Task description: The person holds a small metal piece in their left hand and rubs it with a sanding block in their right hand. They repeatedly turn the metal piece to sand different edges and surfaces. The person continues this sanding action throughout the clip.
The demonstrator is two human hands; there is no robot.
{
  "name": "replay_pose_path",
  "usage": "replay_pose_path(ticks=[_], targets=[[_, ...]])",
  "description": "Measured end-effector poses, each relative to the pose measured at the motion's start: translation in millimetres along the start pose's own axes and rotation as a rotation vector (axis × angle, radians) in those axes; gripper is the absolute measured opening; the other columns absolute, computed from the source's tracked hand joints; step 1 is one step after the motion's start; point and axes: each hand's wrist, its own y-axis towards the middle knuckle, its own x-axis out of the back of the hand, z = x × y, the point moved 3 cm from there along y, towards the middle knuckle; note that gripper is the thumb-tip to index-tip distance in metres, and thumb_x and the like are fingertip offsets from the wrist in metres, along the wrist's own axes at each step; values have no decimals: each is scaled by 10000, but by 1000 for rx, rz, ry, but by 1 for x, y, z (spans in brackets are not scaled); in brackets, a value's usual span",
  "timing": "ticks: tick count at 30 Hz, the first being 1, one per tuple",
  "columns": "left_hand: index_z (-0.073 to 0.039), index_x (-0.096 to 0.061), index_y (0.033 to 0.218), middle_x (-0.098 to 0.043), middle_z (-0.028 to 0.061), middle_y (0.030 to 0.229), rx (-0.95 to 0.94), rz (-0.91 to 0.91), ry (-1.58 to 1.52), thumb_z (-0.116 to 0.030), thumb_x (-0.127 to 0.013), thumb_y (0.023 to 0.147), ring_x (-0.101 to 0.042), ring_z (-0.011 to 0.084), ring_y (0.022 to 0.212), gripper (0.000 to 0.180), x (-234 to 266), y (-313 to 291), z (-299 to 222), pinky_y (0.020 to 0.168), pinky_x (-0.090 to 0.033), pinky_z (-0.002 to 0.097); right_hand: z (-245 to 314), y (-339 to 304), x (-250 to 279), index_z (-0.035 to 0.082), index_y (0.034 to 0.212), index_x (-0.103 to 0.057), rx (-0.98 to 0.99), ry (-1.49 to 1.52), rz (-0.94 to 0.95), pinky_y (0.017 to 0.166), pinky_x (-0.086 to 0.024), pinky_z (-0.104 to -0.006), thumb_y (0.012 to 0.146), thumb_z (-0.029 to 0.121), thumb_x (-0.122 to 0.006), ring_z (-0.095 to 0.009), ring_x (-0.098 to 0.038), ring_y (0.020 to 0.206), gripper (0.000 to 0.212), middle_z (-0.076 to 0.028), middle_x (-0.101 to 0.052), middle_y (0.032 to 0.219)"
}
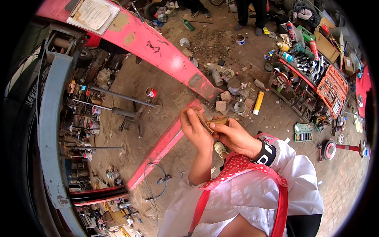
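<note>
Between my hands, a small brown sheet (219, 121) is folded over on itself, with a tan edge showing. It looks stiff like paper, but its exact kind is too small to tell. My left hand (196, 129) is closed on its left side, fingers behind it and thumb up along it. My right hand (237, 136), with a black band at the wrist, pinches its right part between thumb and fingers. Both hands are raised in front of my body, above the lower end of a red metal beam (169, 59).
A red ramp-like beam (158, 156) runs below left, beside a grey-blue post (55, 130). Cans, bricks and a yellow tube (258, 103) lie ahead on the floor. To the right stand a cluttered tool bench and an orange socket set (333, 90). A person's legs (251, 15) show at the far side.
</note>
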Motion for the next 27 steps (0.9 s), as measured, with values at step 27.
replay_pose_path(ticks=[27], targets=[[-57, -486, 916, -488, 0, 815, 22, 70, -22, -262, -470, 990, -422, 53, 676, 219, 3, -14, 13, 578, -347, 217, 9, -13, 3, -24, 943, -641, 116, -284, -128, 702, -427, -241, 894, 160, -627, -53, -535, 794, 191, -11, -638, 856]])
